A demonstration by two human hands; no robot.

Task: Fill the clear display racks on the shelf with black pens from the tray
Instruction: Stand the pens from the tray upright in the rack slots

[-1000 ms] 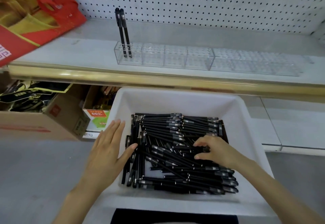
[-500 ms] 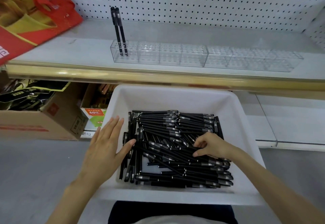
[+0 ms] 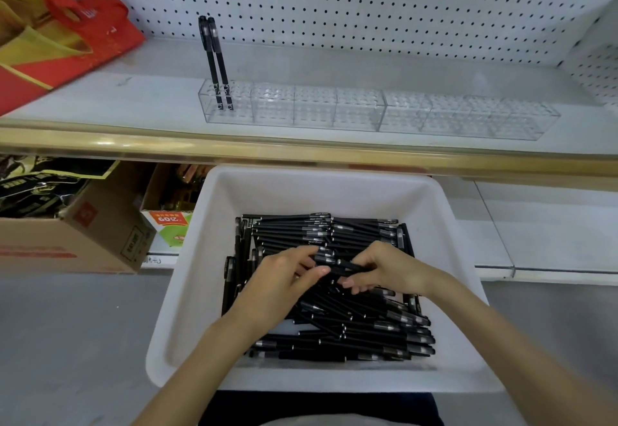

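Both hands have met over the middle of the tray since half a second ago. The left hand, which lay flat by the tray's left edge, now reaches into the heap, and the right hand has barely shifted. Between them lies one pen. The left thumb and forefinger pinch its near end, and the right hand's fingers curl round its other end, though against so many dark barrels it is hard to be sure they hold only that one.

The task has hardly begun. On the shelf the clear racks run in a row along the front edge, and only two pens stand upright at the far left end; every other section looks unfilled. The black pens fill the tray floor in a loose, criss-crossed pile, so nearly all of the work is left.

A red bag lies on the shelf's left corner, well apart from the racks, with the pegboard behind. A cardboard box sits below, just left of the tray. The gold lip of the shelf lies between tray and racks, and each pen must be lifted over it; nothing else blocks the way.
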